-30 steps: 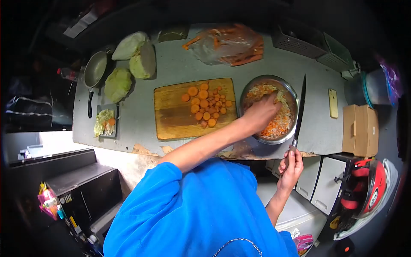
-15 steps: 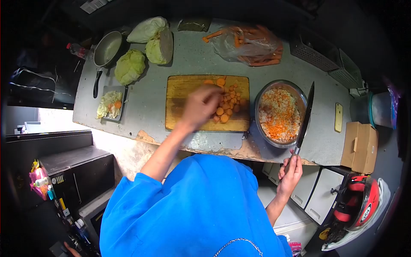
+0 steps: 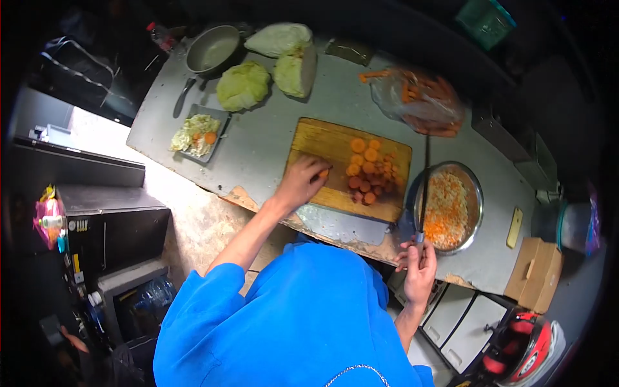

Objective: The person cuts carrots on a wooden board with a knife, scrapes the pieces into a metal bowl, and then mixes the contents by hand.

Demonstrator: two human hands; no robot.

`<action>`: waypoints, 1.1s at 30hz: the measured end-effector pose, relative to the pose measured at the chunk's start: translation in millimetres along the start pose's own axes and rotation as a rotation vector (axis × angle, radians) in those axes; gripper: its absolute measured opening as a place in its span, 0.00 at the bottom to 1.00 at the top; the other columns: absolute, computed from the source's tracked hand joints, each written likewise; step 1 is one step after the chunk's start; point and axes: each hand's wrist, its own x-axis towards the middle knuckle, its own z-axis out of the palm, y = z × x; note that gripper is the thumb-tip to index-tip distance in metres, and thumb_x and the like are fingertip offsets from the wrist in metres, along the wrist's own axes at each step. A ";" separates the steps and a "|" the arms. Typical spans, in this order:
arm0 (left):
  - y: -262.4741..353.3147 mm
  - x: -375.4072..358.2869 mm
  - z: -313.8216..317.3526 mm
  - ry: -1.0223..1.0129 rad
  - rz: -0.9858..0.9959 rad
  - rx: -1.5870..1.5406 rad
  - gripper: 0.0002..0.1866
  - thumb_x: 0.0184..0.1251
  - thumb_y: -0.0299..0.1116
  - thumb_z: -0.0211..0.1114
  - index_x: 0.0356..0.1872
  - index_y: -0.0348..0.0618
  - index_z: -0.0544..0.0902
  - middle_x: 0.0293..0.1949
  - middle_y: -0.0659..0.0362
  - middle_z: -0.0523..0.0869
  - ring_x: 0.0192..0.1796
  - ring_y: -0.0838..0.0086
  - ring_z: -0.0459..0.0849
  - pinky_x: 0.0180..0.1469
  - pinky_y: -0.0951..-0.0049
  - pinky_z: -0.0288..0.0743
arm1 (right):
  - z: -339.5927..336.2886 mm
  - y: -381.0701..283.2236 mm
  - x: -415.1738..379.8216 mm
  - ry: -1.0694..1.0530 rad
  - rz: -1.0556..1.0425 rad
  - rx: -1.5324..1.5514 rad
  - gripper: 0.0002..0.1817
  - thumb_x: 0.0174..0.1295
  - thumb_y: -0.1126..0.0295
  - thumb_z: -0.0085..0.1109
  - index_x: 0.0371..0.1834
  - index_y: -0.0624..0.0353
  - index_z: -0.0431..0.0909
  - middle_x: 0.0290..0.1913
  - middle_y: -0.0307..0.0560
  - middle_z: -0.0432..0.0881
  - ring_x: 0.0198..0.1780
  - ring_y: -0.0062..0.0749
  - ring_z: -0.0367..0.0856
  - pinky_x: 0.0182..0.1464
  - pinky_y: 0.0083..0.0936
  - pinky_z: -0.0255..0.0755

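My left hand is closed at the left part of the wooden cutting board, with a small carrot piece at its fingertips. Several carrot slices lie in a loose heap on the board's right half, away from my fingers. In my right hand, a long-bladed knife is gripped by the handle, its blade pointing up and away from me. The blade passes in front of the left rim of a metal bowl, which holds finely chopped orange and pale vegetables.
Behind the board are cabbages, a frying pan and a plastic bag of carrots. A small tray of scraps sits left. Towards the right edge lie a phone and a cardboard box.
My left hand has drawn back from the carrot slices to the board's left part. The knife has swung from beyond the bowl's right side to its left rim. The whole view has tilted.
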 end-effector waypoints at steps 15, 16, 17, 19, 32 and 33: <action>-4.2 -5.1 -34.8 0.300 -0.336 -0.324 0.12 0.73 0.28 0.66 0.53 0.36 0.88 0.51 0.46 0.90 0.56 0.55 0.90 0.58 0.62 0.82 | 93.5 4.5 15.6 -0.442 0.463 -0.180 0.21 0.84 0.49 0.47 0.49 0.58 0.78 0.26 0.32 0.71 0.23 0.14 0.65 0.24 0.17 0.60; -3.9 7.8 -42.4 0.412 -0.279 -0.238 0.11 0.73 0.26 0.66 0.51 0.35 0.88 0.50 0.46 0.91 0.53 0.55 0.90 0.56 0.63 0.82 | 96.3 4.3 14.5 -0.465 0.471 -0.237 0.21 0.85 0.48 0.46 0.48 0.55 0.77 0.27 0.30 0.69 0.22 0.12 0.61 0.23 0.15 0.57; -4.2 19.8 -48.7 0.525 -0.221 -0.151 0.10 0.72 0.25 0.65 0.50 0.35 0.88 0.49 0.46 0.91 0.51 0.54 0.91 0.54 0.63 0.82 | 98.1 6.5 14.2 -0.476 0.461 -0.254 0.23 0.84 0.47 0.46 0.45 0.56 0.76 0.27 0.31 0.70 0.22 0.13 0.63 0.24 0.16 0.59; 1.1 44.9 -53.4 0.490 -0.133 -0.139 0.09 0.72 0.25 0.65 0.48 0.35 0.88 0.47 0.47 0.91 0.50 0.53 0.90 0.52 0.62 0.82 | 103.2 4.0 14.2 -0.472 0.462 -0.298 0.23 0.84 0.49 0.46 0.43 0.58 0.77 0.26 0.32 0.71 0.23 0.15 0.66 0.25 0.19 0.62; -46.3 80.9 10.5 -0.098 0.109 -0.118 0.10 0.75 0.28 0.64 0.51 0.38 0.87 0.45 0.49 0.89 0.51 0.51 0.87 0.54 0.57 0.80 | 112.5 21.4 16.1 -0.433 0.292 -0.543 0.25 0.85 0.50 0.45 0.38 0.61 0.77 0.24 0.35 0.72 0.23 0.17 0.68 0.26 0.23 0.65; -45.8 80.6 10.3 -0.117 0.114 -0.124 0.10 0.75 0.28 0.64 0.51 0.38 0.87 0.45 0.49 0.89 0.51 0.51 0.87 0.54 0.57 0.80 | 113.3 20.2 17.5 -0.436 0.268 -0.573 0.25 0.84 0.52 0.46 0.38 0.63 0.76 0.22 0.40 0.73 0.23 0.24 0.71 0.29 0.31 0.68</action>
